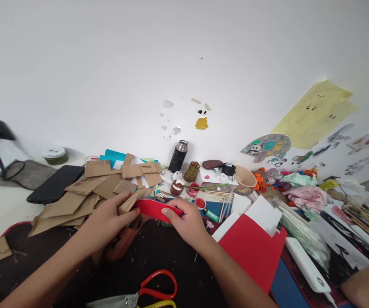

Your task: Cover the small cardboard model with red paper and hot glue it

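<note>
red strip (158,210): matt paper or thin foam, smooth
cardboard scraps (84,192): brown, rough, dull, corrugated
red sheet (255,250): matt paper, flat and smooth
scissors (139,295): glossy red plastic handles, dull grey metal blades
flask (178,156): black body, shiny metal cap
mat (158,261): dark, matt, littered with specks
wall (171,51): white, smooth, matt
</note>
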### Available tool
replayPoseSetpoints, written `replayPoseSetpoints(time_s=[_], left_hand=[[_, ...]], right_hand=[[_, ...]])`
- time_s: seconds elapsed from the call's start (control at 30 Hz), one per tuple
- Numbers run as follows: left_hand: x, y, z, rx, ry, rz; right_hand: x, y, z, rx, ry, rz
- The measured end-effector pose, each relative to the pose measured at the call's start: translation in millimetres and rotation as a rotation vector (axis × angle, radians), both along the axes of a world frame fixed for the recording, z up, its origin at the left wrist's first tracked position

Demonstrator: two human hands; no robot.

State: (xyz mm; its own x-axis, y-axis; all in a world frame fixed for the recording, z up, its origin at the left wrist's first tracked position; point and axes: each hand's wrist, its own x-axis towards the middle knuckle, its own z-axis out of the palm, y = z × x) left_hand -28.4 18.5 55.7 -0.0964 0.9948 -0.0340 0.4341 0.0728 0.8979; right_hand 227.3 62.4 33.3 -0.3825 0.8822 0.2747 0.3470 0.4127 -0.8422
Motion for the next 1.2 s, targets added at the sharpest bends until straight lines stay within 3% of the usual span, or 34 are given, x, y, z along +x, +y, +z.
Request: replayPoseSetpoints(time_s=[0.2,0.37,0.6,0.87,1.2], left_hand=[[6,-4,-1.7,0.1,0.143,0.015],[14,-4,-3.6,0.151,0.134,-0.017],[2,1,-11.9,0.163,0.105,0.043],[1,4,-16.1,0.095,0.118,0.042],[7,5,-4.1,0.117,0.046,-0.02]], right_hand=[[-2,-2,1.4,0.01,-0.2,0.012],[-13,-5,6.1,0.011,-0.165,-0.011],[-22,-7,-0.8,-0.09,-0.054,-0.009],[-19,-3,-4.9,0.009,-0.144,-0.011],[-25,-4,-12.7,-0.253,0.029,-0.017]])
